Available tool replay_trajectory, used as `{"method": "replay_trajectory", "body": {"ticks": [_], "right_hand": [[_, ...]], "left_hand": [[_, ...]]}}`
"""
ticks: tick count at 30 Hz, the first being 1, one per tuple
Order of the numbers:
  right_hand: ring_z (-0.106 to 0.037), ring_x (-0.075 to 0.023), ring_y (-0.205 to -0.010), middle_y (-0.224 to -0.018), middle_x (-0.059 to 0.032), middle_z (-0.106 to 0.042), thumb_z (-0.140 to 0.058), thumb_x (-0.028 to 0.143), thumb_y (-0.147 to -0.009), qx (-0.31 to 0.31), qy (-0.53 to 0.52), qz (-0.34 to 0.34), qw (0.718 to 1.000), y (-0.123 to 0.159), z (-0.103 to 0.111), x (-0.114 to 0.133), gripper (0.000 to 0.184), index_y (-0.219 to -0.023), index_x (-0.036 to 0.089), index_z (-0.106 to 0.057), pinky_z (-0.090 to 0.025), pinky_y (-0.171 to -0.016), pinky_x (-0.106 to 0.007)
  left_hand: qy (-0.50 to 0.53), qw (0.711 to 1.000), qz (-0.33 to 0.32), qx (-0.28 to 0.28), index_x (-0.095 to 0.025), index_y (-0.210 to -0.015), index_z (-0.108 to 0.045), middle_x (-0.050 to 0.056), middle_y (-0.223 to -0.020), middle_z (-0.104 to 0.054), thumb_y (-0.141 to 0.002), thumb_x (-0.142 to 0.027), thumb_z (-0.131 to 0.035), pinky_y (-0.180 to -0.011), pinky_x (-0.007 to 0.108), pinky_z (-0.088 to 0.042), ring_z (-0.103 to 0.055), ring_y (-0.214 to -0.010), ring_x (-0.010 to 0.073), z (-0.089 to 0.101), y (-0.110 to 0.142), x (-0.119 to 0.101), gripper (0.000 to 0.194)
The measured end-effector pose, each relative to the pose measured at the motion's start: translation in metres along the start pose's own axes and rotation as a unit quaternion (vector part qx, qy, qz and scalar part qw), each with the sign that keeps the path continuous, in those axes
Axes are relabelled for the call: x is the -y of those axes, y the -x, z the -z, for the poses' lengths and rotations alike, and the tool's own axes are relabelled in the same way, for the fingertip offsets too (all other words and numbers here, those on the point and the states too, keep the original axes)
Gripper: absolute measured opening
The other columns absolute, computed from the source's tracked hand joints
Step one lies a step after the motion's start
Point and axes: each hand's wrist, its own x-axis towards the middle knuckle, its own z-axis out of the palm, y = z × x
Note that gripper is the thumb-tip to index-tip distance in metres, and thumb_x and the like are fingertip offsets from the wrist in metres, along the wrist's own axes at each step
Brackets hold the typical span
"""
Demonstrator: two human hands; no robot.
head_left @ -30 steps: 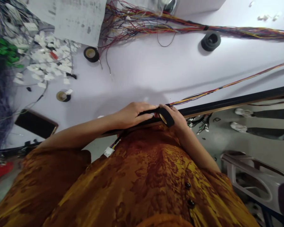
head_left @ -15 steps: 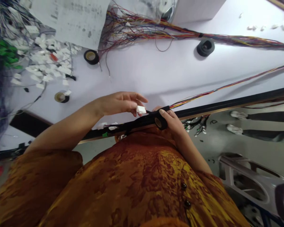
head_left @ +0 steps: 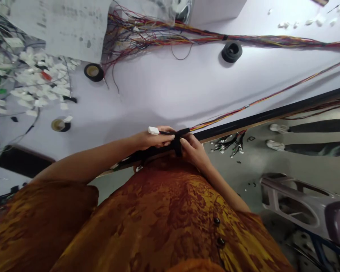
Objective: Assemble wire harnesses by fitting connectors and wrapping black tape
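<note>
At the table's front edge, my left hand [head_left: 158, 138] pinches a black-taped wire harness [head_left: 183, 132]. A white connector [head_left: 153, 130] on a short black lead sticks out to the left over that hand. My right hand [head_left: 195, 149] is closed on a roll of black tape [head_left: 178, 146], held right against the harness and seen nearly edge-on. From the taped end, loose red and yellow wires [head_left: 215, 120] run off to the upper right across the table.
Black tape rolls [head_left: 94, 72] lie on the white table, another [head_left: 231, 51] farther right. White connectors [head_left: 42, 81] are heaped at left near a printed sheet [head_left: 73, 30]. A thick wire bundle [head_left: 252, 39] crosses the back. A plastic chair [head_left: 294, 200] and another person's legs [head_left: 314, 138] are at right.
My left hand has moved right and down onto the harness and closed there. The white connector now points left. My right hand and the tape roll have shifted slightly left, and the roll has turned edge-on.
</note>
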Motion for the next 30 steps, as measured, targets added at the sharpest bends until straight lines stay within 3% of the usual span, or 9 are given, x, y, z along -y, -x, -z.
{"method": "replay_trajectory", "body": {"ticks": [2,6,10,12,15,18,23,27,30], "right_hand": [[-0.062,-0.0209,-0.103,-0.109,-0.0072,-0.067,-0.060,0.040,-0.091,-0.005,0.067,0.009,0.998,0.012,0.005,0.001,0.026,-0.108,0.019,-0.063,-0.049,-0.094,-0.036],[-0.059,-0.0200,-0.092,-0.100,-0.0057,-0.063,-0.065,0.033,-0.089,-0.078,0.240,0.161,0.954,0.020,0.002,0.029,0.021,-0.107,0.022,-0.064,-0.048,-0.086,-0.035],[-0.059,-0.0169,-0.084,-0.097,-0.0034,-0.065,-0.066,0.025,-0.089,0.097,0.308,0.249,0.913,0.002,-0.014,0.062,0.019,-0.108,0.023,-0.066,-0.046,-0.075,-0.030],[-0.059,-0.0142,-0.078,-0.090,-0.0014,-0.065,-0.064,0.024,-0.090,0.113,0.263,0.263,0.922,-0.008,-0.013,0.067,0.004,-0.093,0.022,-0.066,-0.044,-0.069,-0.027],[-0.047,-0.0086,-0.054,-0.065,0.0040,-0.055,-0.058,0.035,-0.094,-0.023,0.085,0.208,0.974,-0.016,0.001,0.060,0.017,-0.083,0.022,-0.062,-0.035,-0.052,-0.023],[-0.032,-0.0064,-0.039,-0.052,0.0077,-0.046,-0.054,0.044,-0.096,-0.136,-0.071,0.102,0.983,-0.010,0.017,0.046,0.025,-0.085,0.022,-0.061,-0.025,-0.041,-0.022],[-0.062,-0.0114,-0.072,-0.081,0.0013,-0.066,-0.074,0.034,-0.081,-0.082,-0.075,0.051,0.993,0.015,0.019,0.024,0.025,-0.100,0.022,-0.063,-0.051,-0.069,-0.025],[-0.061,-0.0209,-0.114,-0.128,-0.0046,-0.060,-0.084,0.033,-0.069,0.062,-0.090,0.026,0.994,0.021,0.004,0.003,0.068,-0.128,0.028,-0.051,-0.052,-0.096,-0.035],[-0.058,-0.0238,-0.121,-0.131,-0.0070,-0.059,-0.077,0.040,-0.077,0.052,-0.043,0.022,0.997,0.023,-0.005,0.002,0.059,-0.127,0.025,-0.051,-0.047,-0.105,-0.040]], "left_hand": [[-0.084,0.995,-0.041,-0.042,-0.015,-0.098,-0.065,-0.004,-0.061,-0.047,-0.091,-0.037,-0.061,-0.043,0.017,-0.025,-0.037,-0.047,0.0043,0.002,0.003,0.001,0.023],[-0.197,0.970,-0.130,-0.058,-0.014,-0.093,-0.069,-0.001,-0.065,-0.056,-0.091,-0.040,-0.060,-0.052,0.019,-0.038,-0.049,-0.057,0.0081,-0.002,0.008,0.000,0.027],[-0.183,0.956,-0.228,-0.037,-0.014,-0.077,-0.069,0.003,-0.076,-0.068,-0.079,-0.037,-0.073,-0.065,0.022,-0.047,-0.059,-0.071,0.0134,-0.011,0.013,0.002,0.024],[-0.161,0.961,-0.222,-0.043,-0.013,-0.074,-0.069,0.001,-0.070,-0.065,-0.077,-0.038,-0.074,-0.059,0.021,-0.044,-0.055,-0.065,0.0115,-0.015,0.017,0.002,0.025],[-0.158,0.969,-0.174,-0.072,-0.014,-0.089,-0.073,-0.002,-0.064,-0.056,-0.088,-0.041,-0.062,-0.054,0.019,-0.037,-0.047,-0.057,0.0083,-0.021,0.022,0.000,0.029],[-0.152,0.976,-0.138,-0.071,-0.015,-0.106,-0.073,-0.004,-0.061,-0.048,-0.092,-0.042,-0.056,-0.052,0.019,-0.031,-0.040,-0.055,0.0071,-0.024,0.025,-0.001,0.035],[-0.076,0.991,-0.098,-0.051,-0.015,-0.112,-0.071,-0.007,-0.058,-0.035,-0.092,-0.045,-0.058,-0.047,0.018,-0.022,-0.030,-0.049,0.0053,-0.018,0.021,0.005,0.038],[-0.047,0.993,-0.096,-0.044,-0.016,-0.114,-0.071,-0.007,-0.055,-0.034,-0.093,-0.044,-0.057,-0.044,0.019,-0.021,-0.027,-0.045,0.0053,-0.013,0.016,0.010,0.038],[-0.111,0.984,-0.122,-0.063,-0.016,-0.110,-0.072,-0.005,-0.058,-0.048,-0.094,-0.044,-0.054,-0.047,0.019,-0.030,-0.039,-0.048,0.0066,-0.014,0.014,0.013,0.037]]}}
